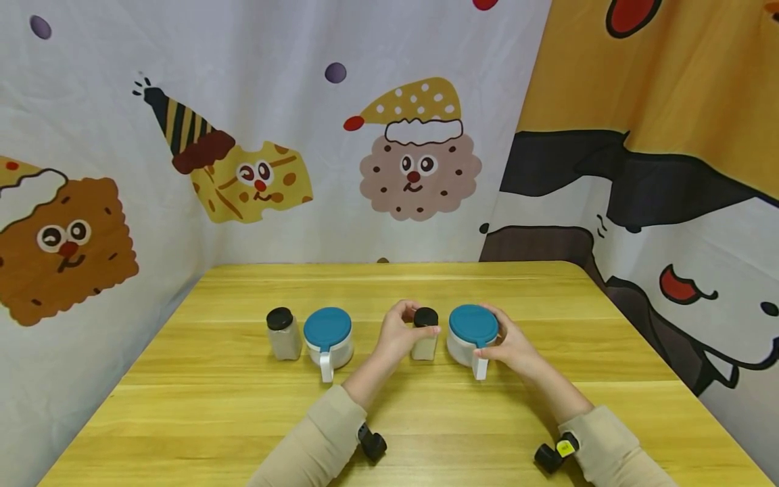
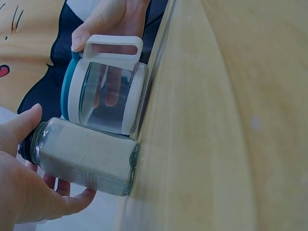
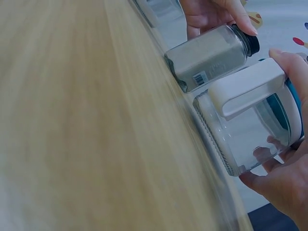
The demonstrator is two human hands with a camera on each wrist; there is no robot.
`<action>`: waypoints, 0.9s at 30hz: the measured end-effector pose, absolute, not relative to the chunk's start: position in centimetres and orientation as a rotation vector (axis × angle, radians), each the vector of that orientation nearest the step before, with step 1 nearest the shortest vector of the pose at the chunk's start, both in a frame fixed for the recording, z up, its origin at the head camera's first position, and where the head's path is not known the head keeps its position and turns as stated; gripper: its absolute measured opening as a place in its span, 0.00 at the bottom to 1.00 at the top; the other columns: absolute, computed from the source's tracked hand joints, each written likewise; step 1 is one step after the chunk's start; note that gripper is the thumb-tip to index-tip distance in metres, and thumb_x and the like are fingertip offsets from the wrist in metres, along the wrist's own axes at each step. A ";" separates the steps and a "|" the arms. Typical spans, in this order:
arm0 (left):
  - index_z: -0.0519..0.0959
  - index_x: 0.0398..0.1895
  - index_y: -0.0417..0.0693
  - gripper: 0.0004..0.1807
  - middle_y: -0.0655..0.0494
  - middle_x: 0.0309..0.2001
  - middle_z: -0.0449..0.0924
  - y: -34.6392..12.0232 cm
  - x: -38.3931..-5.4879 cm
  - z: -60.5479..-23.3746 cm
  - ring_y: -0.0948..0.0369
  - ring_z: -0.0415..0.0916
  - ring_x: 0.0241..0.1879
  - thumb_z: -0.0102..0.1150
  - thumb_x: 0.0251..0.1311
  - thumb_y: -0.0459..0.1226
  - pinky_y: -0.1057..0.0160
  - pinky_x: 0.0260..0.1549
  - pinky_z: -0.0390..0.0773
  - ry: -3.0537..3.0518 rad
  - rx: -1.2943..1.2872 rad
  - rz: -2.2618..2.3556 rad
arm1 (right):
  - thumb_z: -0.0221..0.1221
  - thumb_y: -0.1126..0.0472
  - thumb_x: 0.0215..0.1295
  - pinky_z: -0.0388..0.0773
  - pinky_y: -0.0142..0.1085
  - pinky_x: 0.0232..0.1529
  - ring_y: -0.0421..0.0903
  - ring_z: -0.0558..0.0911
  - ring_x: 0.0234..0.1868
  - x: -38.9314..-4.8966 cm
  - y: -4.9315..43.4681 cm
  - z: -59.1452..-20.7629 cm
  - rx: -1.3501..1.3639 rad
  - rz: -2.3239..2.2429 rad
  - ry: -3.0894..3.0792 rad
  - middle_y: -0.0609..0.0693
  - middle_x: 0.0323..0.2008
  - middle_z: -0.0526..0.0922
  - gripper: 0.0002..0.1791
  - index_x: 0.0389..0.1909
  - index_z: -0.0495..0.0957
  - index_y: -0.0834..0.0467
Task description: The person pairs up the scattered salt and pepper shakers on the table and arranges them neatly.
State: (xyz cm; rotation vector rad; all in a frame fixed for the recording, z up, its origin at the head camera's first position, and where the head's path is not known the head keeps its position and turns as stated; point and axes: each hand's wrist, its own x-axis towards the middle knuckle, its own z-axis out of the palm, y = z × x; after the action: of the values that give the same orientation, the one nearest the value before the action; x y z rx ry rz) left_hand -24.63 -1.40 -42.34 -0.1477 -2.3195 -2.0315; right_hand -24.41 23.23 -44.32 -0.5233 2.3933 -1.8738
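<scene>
My left hand point(image 1: 397, 336) grips a small glass shaker jar point(image 1: 425, 346) with a black lid, thumb and fingers on either side near its top. Pale powder fills much of that jar, as the left wrist view shows; a barcode sticker is on its base end in the right wrist view. Just to its right, my right hand point(image 1: 516, 346) holds a clear round canister point(image 3: 250, 130) with a blue lid point(image 1: 473, 323) and a white handle point(image 3: 248, 89). Its thumb is by the handle's top and its fingers wrap the far side. Both containers stand upright, close together, at the tabletop.
On the left of the wooden table point(image 1: 389, 426) stand a second black-lidded jar point(image 1: 284, 340) and a second blue-lidded canister point(image 1: 328, 335), its handle facing me. A cartoon-printed curtain point(image 1: 274, 243) hangs behind the table. Small black cameras point(image 1: 372, 444) sit on both wrists.
</scene>
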 end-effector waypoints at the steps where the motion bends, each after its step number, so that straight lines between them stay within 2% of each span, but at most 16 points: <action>1: 0.76 0.44 0.47 0.25 0.54 0.39 0.73 -1.4 -24.6 -42.4 0.55 0.69 0.43 0.78 0.42 0.35 0.58 0.40 0.72 -2.321 -0.146 -2.028 | 0.70 0.70 0.48 0.74 0.37 0.47 0.53 0.70 0.55 -24.4 23.2 -44.3 -0.522 -1.878 2.385 0.68 0.63 0.63 0.52 0.72 0.51 0.64; 13: 0.76 0.44 0.48 0.25 0.54 0.39 0.73 -1.3 -24.5 -42.5 0.55 0.69 0.42 0.78 0.42 0.36 0.58 0.40 0.71 -2.323 -0.141 -2.025 | 0.69 0.70 0.49 0.74 0.38 0.46 0.61 0.69 0.57 -24.2 23.2 -44.5 -0.486 -1.888 2.329 0.69 0.65 0.60 0.53 0.72 0.47 0.65; 27: 0.74 0.45 0.46 0.25 0.53 0.41 0.72 -1.5 -24.6 -42.4 0.55 0.68 0.42 0.77 0.44 0.36 0.56 0.41 0.70 -2.339 -0.192 -2.031 | 0.70 0.68 0.50 0.69 0.42 0.52 0.62 0.65 0.60 -24.6 23.4 -44.7 -0.541 -1.829 2.326 0.69 0.65 0.60 0.53 0.71 0.45 0.67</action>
State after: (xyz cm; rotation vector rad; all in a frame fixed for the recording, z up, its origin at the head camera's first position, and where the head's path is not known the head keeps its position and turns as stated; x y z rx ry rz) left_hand -24.65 -1.48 -42.41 -0.1921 -2.3393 -2.0308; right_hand -24.60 23.43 -44.67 -0.5413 2.3257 -1.8288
